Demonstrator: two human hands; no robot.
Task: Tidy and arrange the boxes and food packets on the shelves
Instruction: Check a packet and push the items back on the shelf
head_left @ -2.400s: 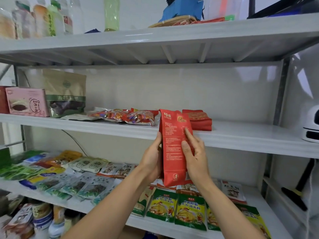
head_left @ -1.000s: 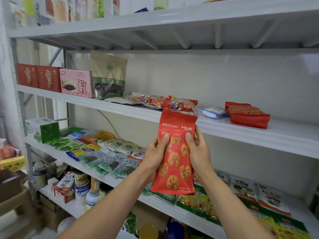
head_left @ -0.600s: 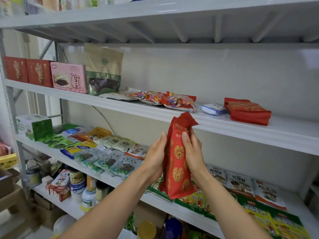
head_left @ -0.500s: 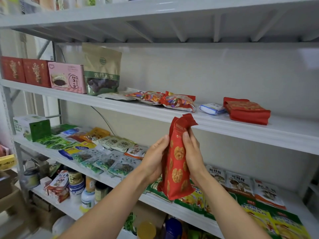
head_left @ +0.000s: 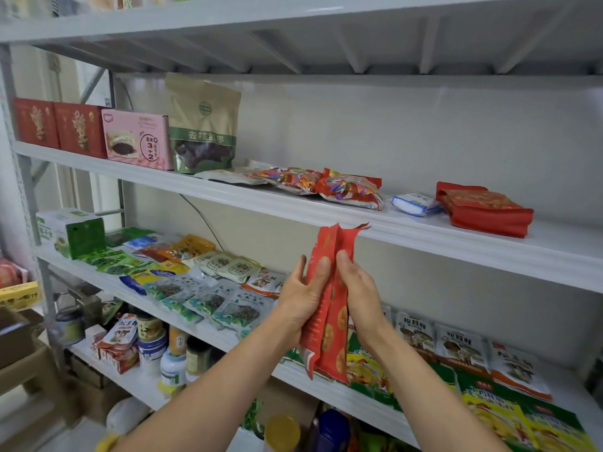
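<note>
I hold a red walnut packet (head_left: 329, 324) upright and squeezed narrow, in front of the middle shelf's edge (head_left: 408, 231). My left hand (head_left: 305, 296) grips its left side, thumb on the front. My right hand (head_left: 362, 295) grips its right side. On the middle shelf lie a red packet stack (head_left: 483, 208), a small white-blue packet (head_left: 414, 203), colourful candy bags (head_left: 329, 185), a brown pouch (head_left: 204, 125), a pink box (head_left: 137, 138) and two red boxes (head_left: 58, 127).
The lower shelf (head_left: 326, 388) is covered with flat green, white and yellow food packets (head_left: 202, 288) and a green box (head_left: 73, 231) at its left. Jars and bottles (head_left: 156, 340) stand on the bottom shelf. Bare shelf surface (head_left: 561, 243) shows right of the red stack.
The packet turned from back to walnut front, then edge-on, and both hands pressed it narrow. My view swung left and lower along the shelves.
</note>
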